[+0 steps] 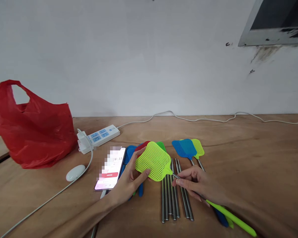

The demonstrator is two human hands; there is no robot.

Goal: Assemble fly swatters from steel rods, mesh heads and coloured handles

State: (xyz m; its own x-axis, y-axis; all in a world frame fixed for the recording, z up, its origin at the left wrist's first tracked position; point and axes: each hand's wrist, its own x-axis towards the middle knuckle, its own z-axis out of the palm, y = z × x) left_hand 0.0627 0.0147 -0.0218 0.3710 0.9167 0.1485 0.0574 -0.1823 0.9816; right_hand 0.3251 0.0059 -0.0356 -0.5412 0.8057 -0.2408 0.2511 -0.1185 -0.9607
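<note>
My left hand (129, 185) pinches the lower edge of a yellow-green fly swatter head (154, 161), holding it tilted above the wooden table (250, 158). My right hand (198, 183) grips a thin metal rod with a yellow-green handle (230, 218), its tip meeting the neck of the swatter head. Beneath the head lie several loose swatter heads, blue (129, 153), red and green. Several bare metal rods (172, 198) lie side by side between my hands. Beyond my right hand lie two finished swatters, one blue (185, 148) and one yellow-green.
A phone (111, 169) with a lit screen lies left of my left hand. A white power strip (99, 137) with its cable, a white oval object (75, 172) and a red plastic bag (32, 129) occupy the left. A white wall stands behind.
</note>
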